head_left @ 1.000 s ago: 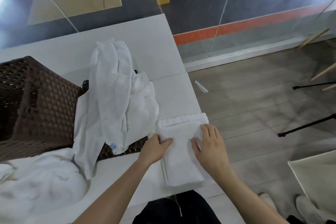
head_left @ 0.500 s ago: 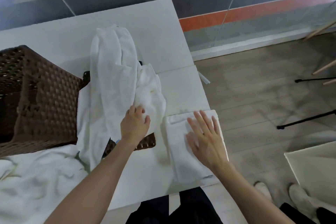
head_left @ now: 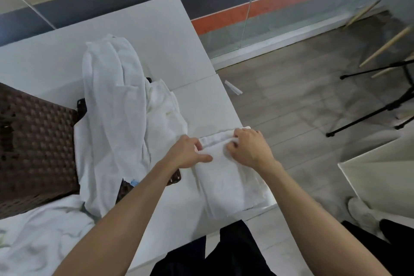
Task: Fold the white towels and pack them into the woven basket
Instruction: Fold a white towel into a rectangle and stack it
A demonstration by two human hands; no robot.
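Right of the dark brown woven basket (head_left: 38, 141), close to the edge of the flat white surface (head_left: 145, 36): a folded white terry towel (head_left: 226, 179), a long soft rectangle in several layers, with a stitched hem along the side far from the body. Gripped at that far hem by both hands. Left hand (head_left: 188, 152) closed on the corner at the basket side, thumb lying flat on top of the cloth, other fingers curled at the edge. Right hand (head_left: 248, 148) closed on the corner away from the basket, fingers curled and pinching the hem into a small ridge. Held so, most likely, to keep the two corners level and bring the hem over for one more fold, making the packet short enough for the basket; only a judgement. Hanging over the right rim of the basket: a loose bundle of unfolded white towels (head_left: 116, 119), limp and creased, with a small blue label (head_left: 134, 182) at the lower end; probably parked there to stay within reach. In front of the basket, toward the body: another crumpled white towel (head_left: 40, 237), fluffy, without shape. Basket itself stiff, open lattice weave, inside hardly visible, contents not possible to tell. Cloth soft and grippy, but layers easy to shift if lifted unevenly.
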